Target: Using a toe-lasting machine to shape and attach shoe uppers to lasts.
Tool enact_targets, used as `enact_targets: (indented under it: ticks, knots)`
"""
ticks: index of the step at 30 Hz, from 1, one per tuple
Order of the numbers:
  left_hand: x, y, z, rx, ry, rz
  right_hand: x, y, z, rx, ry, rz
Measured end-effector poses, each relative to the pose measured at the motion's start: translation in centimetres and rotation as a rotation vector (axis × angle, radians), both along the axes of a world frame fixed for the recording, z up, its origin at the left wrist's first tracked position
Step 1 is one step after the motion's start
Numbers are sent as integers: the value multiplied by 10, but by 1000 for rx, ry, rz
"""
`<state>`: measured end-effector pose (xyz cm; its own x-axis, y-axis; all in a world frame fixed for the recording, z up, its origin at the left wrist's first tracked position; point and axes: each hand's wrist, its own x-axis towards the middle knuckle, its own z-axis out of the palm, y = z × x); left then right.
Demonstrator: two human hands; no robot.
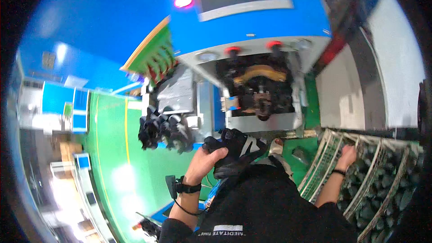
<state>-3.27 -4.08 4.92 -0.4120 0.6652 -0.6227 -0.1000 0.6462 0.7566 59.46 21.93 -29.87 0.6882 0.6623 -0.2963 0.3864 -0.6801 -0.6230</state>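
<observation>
My left hand (203,164) is closed round a black sneaker (234,153) with a white marking on its side, in front of my body. A black strap with a small dark device sits on that wrist. Far out to the right, my right hand (346,156) is at the light-coloured wire rack (325,162), close to its upper rail. Its fingers are too blurred to show whether they grip anything. Many dark rounded pieces (375,171) fill the rack's shelves; their kind is not clear.
Ahead stands a blue machine (252,27) with a screen, a lit red lamp and red buttons. Its open bay holds a brown and yellow fixture (261,81). Several black-and-white shoes (166,130) stand left of it, beside a grey surface (177,92). The floor (108,135) is green.
</observation>
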Motion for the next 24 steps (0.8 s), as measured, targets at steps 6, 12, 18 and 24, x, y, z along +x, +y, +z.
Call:
enact_targets:
  ticks: [6,12,18,24]
  knots:
    - [-85,-119,-12,311,101,320,-309,-96,150,306,627,492]
    - [-150,-143,-170,234,805,210,-449,-74,263,769,351,937]
    - [-157,-101,-226,-248,813,-174,-602,-62,378,1248,-105,1222]
    - [-280,-77,-139,-187,22,-223,-696,-35,360,1220,-861,1249]
